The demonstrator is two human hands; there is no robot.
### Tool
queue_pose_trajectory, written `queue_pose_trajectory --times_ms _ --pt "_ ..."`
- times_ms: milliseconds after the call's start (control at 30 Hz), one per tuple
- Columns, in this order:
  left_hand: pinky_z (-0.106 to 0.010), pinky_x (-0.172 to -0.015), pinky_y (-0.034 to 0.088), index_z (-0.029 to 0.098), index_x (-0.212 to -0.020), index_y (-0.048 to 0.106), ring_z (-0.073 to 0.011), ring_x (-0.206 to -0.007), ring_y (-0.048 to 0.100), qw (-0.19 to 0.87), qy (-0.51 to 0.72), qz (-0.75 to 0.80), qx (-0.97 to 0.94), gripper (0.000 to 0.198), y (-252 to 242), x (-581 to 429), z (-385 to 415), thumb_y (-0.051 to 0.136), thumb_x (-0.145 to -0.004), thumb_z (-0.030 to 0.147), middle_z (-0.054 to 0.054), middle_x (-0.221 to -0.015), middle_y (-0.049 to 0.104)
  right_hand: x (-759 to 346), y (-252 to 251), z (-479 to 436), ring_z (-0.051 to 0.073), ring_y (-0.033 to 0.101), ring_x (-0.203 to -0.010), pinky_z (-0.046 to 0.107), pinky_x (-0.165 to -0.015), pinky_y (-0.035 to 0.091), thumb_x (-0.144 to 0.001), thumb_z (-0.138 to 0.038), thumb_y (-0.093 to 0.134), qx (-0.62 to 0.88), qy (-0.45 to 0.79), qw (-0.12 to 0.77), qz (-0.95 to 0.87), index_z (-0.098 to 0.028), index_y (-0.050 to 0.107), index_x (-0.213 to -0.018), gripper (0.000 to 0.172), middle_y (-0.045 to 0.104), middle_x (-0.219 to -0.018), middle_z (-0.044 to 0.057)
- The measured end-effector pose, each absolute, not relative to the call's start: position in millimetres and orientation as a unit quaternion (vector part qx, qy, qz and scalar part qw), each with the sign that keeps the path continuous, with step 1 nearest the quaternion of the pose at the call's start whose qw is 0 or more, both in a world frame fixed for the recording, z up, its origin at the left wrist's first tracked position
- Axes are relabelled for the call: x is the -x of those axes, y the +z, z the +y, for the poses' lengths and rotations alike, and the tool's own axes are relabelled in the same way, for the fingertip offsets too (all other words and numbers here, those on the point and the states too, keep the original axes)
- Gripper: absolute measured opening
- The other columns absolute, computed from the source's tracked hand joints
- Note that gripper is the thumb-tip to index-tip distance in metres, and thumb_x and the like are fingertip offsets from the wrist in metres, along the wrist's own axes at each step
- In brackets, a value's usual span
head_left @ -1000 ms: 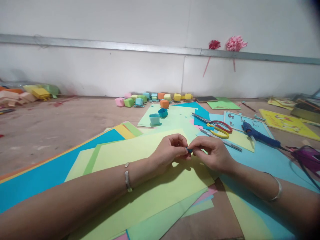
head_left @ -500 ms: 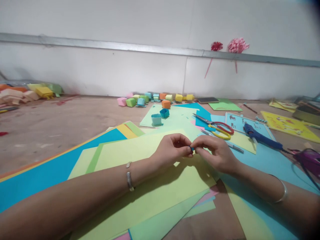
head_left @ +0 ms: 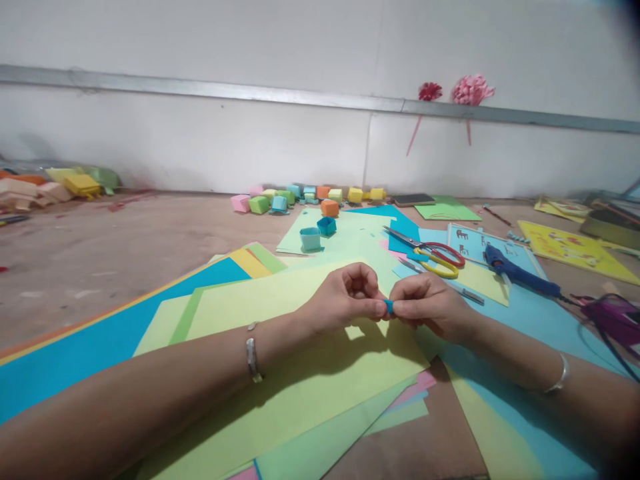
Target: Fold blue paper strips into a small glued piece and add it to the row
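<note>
From my remote seat I see both hands meeting at the centre of the frame, just above a big yellow-green sheet (head_left: 300, 380) that covers the near tabletop (head_left: 100, 253). The left hand (head_left: 345, 301) and the right hand (head_left: 429, 303) each have a grip pinched shut on the same tiny blue paper bit (head_left: 389, 306), thumb and forefinger tips pressed on it from either side, so most of it is hidden and I cannot tell its shape. The other fingers are curled in. Under the left forearm a blue sheet (head_left: 100, 340) spreads toward the lower left. Just beyond the right hand lie a thin grey stick (head_left: 465, 292) and the scissors (head_left: 436, 257) with red and yellow handles, blades pointing to the upper left. Right of those a blue glue gun (head_left: 520, 275) rests on a light blue sheet (head_left: 540, 320), its cord running to a purple thing (head_left: 613, 313) at the right edge. Two small blue paper boxes (head_left: 318, 233) sit on pale green paper above the hands, and a row of coloured boxes (head_left: 305, 196) lines the wall. Two paper flowers (head_left: 465, 89) hang at the upper right.
</note>
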State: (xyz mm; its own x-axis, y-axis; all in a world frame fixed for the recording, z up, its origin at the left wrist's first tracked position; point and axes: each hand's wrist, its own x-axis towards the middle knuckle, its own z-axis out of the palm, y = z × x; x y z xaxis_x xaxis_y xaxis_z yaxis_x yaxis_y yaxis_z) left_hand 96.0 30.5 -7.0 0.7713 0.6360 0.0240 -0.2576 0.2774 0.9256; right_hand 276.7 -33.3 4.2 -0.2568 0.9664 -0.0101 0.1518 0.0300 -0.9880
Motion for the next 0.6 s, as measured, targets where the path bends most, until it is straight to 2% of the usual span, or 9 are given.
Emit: queue_pose_trajectory --times_ms 67,133,233,300,367,433,533,600 --pt "-0.021 -0.057 0.049 0.016 -0.075 0.052 -0.0128 -0.060 0.066 0.806 0.268 0.165 -0.501 0.045 -8.3 -95.6 32.4 0.091 -0.055 0.022 0.000 -0.062 0.068 -276.9 1.8 -33.2 0.007 0.040 -0.040 0.021 -0.039 0.024 -0.068 -0.039 0.074 0.449 0.581 0.402 -0.547 -0.015 0.066 -0.065 0.025 0.052 -0.045 -0.003" --pt "-0.020 -0.056 0.049 0.016 -0.075 0.052 -0.0124 -0.060 0.067 0.827 0.242 0.166 -0.480 0.046 -10.1 -94.8 35.3 0.092 -0.053 0.022 0.001 -0.062 0.067 -276.5 0.3 -33.7 0.008 0.042 -0.040 0.021 -0.039 0.024 -0.068 -0.041 0.076 0.444 0.593 0.402 -0.539 -0.015 0.068 -0.068 0.027 0.054 -0.045 -0.002" --pt "-0.020 -0.057 0.048 0.015 -0.075 0.056 -0.0125 -0.061 0.066 0.833 0.209 0.173 -0.483 0.041 -11.8 -93.7 38.3 0.091 -0.054 0.020 0.000 -0.061 0.066 -274.5 0.7 -35.1 0.009 0.045 -0.043 0.021 -0.041 0.028 -0.074 -0.043 0.072 0.449 0.556 0.395 -0.578 -0.015 0.068 -0.071 0.028 0.055 -0.048 -0.002" --pt "-0.021 -0.056 0.047 0.014 -0.074 0.059 -0.0113 -0.059 0.064 0.815 0.212 0.193 -0.503 0.033 -11.0 -93.5 38.6 0.087 -0.057 0.020 0.000 -0.061 0.066 -272.7 0.9 -34.9 0.009 0.046 -0.046 0.021 -0.044 0.030 -0.079 -0.042 0.067 0.482 0.490 0.382 -0.618 -0.016 0.065 -0.072 0.027 0.055 -0.051 -0.002" --pt "-0.022 -0.056 0.046 0.014 -0.075 0.064 -0.0099 -0.057 0.060 0.765 0.250 0.243 -0.541 0.025 -8.1 -93.7 39.4 0.082 -0.060 0.020 0.000 -0.063 0.065 -271.2 -0.6 -33.5 0.008 0.043 -0.049 0.021 -0.046 0.030 -0.083 -0.039 0.061 0.530 0.384 0.361 -0.665 -0.017 0.061 -0.068 0.027 0.053 -0.053 -0.003" --pt "-0.023 -0.058 0.045 0.014 -0.076 0.066 -0.0095 -0.058 0.057 0.666 0.328 0.304 -0.597 0.016 -4.4 -93.8 43.4 0.076 -0.064 0.018 0.000 -0.067 0.065 -270.5 -4.4 -31.8 0.008 0.040 -0.050 0.021 -0.049 0.029 -0.086 -0.037 0.058 0.549 0.277 0.325 -0.718 -0.017 0.055 -0.060 0.033 0.049 -0.053 -0.004" --pt "-0.025 -0.062 0.045 0.016 -0.077 0.067 -0.0114 -0.065 0.055 0.492 0.460 0.362 -0.645 0.009 -3.4 -92.6 57.8 0.067 -0.068 0.018 0.000 -0.075 0.063 -270.8 -12.8 -31.5 0.009 0.039 -0.053 0.023 -0.054 0.027 -0.091 -0.035 0.053 0.502 0.155 0.250 -0.813 -0.017 0.051 -0.059 0.037 0.050 -0.055 -0.003" --pt "-0.027 -0.065 0.044 0.017 -0.079 0.067 -0.0134 -0.071 0.055 0.431 0.509 0.384 -0.638 0.011 -8.4 -90.4 71.1 0.064 -0.070 0.019 -0.002 -0.081 0.062 -271.3 -17.7 -32.8 0.010 0.038 -0.054 0.025 -0.055 0.025 -0.093 -0.035 0.049 0.454 0.088 0.216 -0.860 -0.018 0.050 -0.061 0.037 0.052 -0.057 -0.001"
